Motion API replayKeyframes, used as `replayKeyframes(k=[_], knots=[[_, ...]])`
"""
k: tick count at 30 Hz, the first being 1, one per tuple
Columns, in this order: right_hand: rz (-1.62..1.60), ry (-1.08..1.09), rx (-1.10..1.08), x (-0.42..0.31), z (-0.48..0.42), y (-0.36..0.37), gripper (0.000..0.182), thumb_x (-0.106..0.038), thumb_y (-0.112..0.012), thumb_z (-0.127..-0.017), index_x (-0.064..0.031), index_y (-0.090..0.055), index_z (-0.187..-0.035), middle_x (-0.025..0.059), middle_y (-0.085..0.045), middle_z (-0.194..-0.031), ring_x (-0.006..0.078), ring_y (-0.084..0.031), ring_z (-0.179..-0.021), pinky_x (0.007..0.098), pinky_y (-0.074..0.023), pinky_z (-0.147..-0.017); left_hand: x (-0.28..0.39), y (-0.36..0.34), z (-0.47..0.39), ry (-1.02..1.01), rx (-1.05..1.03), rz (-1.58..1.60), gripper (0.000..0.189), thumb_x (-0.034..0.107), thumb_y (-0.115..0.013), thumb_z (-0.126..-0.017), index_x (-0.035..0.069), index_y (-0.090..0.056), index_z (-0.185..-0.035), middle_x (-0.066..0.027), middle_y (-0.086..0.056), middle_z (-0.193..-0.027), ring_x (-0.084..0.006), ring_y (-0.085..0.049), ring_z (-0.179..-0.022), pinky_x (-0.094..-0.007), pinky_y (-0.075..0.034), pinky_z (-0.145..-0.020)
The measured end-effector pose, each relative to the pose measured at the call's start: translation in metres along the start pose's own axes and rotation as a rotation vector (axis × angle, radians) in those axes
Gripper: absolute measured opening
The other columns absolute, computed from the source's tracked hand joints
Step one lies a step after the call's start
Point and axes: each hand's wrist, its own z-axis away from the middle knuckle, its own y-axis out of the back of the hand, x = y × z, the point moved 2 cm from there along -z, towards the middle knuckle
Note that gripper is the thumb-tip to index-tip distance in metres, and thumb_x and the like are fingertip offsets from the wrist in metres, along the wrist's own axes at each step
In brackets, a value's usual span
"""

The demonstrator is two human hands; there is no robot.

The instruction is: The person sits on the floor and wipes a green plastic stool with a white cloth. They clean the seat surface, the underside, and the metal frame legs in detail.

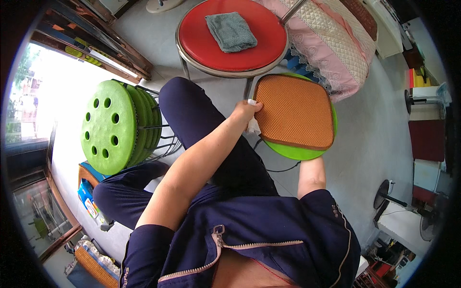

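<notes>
My left hand (pixel 245 112) grips a crumpled white wipe or tissue (pixel 253 126) against the left edge of an orange mesh seat cushion (pixel 293 111) with brown trim. The cushion lies on a round green stool seat (pixel 302 154), whose rim shows around it. Part of a thin black stool frame (pixel 284 170) curves out below the seat. My right forearm reaches in under the near rim, and the seat hides my right hand. To the left stand several stacked green stools (pixel 108 126), tipped on their side, with round holes in the top seat and black wire legs.
A folded grey towel (pixel 231 31) lies on a red round chair (pixel 266 54) with a metal frame. Beside it hangs a pink and cream quilted cover (pixel 335 46). A blue wipes packet (pixel 88 201) sits by my left knee. Fans (pixel 383 194) stand at far right.
</notes>
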Motion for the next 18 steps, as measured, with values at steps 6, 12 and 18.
replayKeyframes(k=[6, 12, 18], knots=[[0.049, -0.023, -0.028, 0.008, -0.008, -0.010, 0.028, -0.027, -0.060, -0.093, -0.0020, -0.070, -0.096, 0.0152, -0.073, -0.095, 0.0269, -0.071, -0.086, 0.0369, -0.0558, -0.079, -0.004, -0.007, -0.012, -0.037, 0.050, -0.004, 0.023, 0.012, -0.073, -0.092, -0.005, -0.065, -0.107, -0.0149, -0.071, -0.098, -0.0267, -0.070, -0.083, -0.0430, -0.056, -0.071], [0.109, -0.045, -0.045, 0.020, -0.014, -0.015, 0.028, -0.028, -0.060, -0.092, -0.0025, -0.071, -0.095, 0.0152, -0.073, -0.096, 0.0274, -0.071, -0.086, 0.0375, -0.0558, -0.079, -0.008, -0.015, -0.025, -0.062, 0.070, -0.084, 0.022, 0.012, -0.075, -0.091, -0.004, -0.067, -0.104, -0.0143, -0.072, -0.094, -0.0262, -0.070, -0.082, -0.0441, -0.054, -0.067], [0.193, -0.046, -0.054, 0.023, -0.025, -0.005, 0.028, -0.028, -0.061, -0.091, -0.0030, -0.072, -0.095, 0.0152, -0.073, -0.096, 0.0278, -0.071, -0.087, 0.0381, -0.0557, -0.079, -0.019, -0.023, -0.044, -0.055, 0.108, -0.166, 0.028, 0.015, -0.076, -0.090, -0.003, -0.066, -0.109, -0.0137, -0.072, -0.099, -0.0282, -0.070, -0.083, -0.0465, -0.056, -0.071]])
